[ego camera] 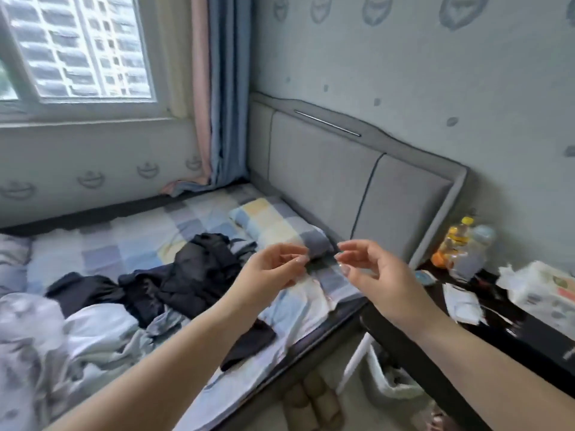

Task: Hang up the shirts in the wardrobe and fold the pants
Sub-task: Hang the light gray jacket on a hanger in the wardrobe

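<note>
A heap of black clothes (pixel 186 275) lies on the bed's checked sheet (pixel 130 241), left of the pillow. One more dark garment (pixel 249 343) hangs over the bed's near edge. My left hand (pixel 273 269) and my right hand (pixel 370 275) are raised side by side over the bed's right edge, fingers loosely curled, fingertips facing each other. Neither holds anything that I can make out. No wardrobe or hanger is in view.
A checked pillow (pixel 280 225) lies against the grey padded headboard (pixel 342 175). A crumpled pale duvet (pixel 62 337) covers the bed's left front. A dark bedside table (pixel 485 334) at right carries bottles (pixel 460 244) and papers. Slippers (pixel 314 402) sit on the floor by the bed.
</note>
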Motion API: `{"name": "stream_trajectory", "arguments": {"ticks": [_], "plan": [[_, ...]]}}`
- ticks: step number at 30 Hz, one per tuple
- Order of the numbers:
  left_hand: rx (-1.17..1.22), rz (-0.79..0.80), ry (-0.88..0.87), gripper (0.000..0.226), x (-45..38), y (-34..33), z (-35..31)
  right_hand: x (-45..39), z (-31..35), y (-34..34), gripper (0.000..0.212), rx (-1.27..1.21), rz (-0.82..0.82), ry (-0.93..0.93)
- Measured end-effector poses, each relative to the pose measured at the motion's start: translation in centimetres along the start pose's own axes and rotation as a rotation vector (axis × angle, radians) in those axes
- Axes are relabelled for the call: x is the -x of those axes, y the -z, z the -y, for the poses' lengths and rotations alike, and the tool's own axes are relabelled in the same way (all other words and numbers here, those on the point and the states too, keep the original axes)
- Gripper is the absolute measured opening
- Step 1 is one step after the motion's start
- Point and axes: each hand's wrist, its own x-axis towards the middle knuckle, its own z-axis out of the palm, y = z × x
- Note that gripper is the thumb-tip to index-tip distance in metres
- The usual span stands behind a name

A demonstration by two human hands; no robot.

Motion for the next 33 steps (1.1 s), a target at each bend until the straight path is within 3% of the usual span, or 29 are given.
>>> {"name": "stream_trajectory", "arguments": {"ticks": [7,19,25,33], "plan": [[-0.011,-0.387,0.061,0.008,4.2,15.6,2.7,-8.6,1.9,-15.2,0.022,-0.139,0.376,0.082],[0.045,-0.942,0.275,0.014,11.1,29.5,7.7,-16.1,1.3,-34.5,0.021,-0.285,0.863,0.077],[0.157,-1.193,0.294,0.011,13.6,35.4,9.5,-19.4,1.5,-42.7,0.019,-0.299,0.970,0.059],[0.251,-1.268,0.302,0.010,16.4,44.5,11.5,-20.5,4.6,-53.4,0.018,-0.287,0.993,0.013]]}}
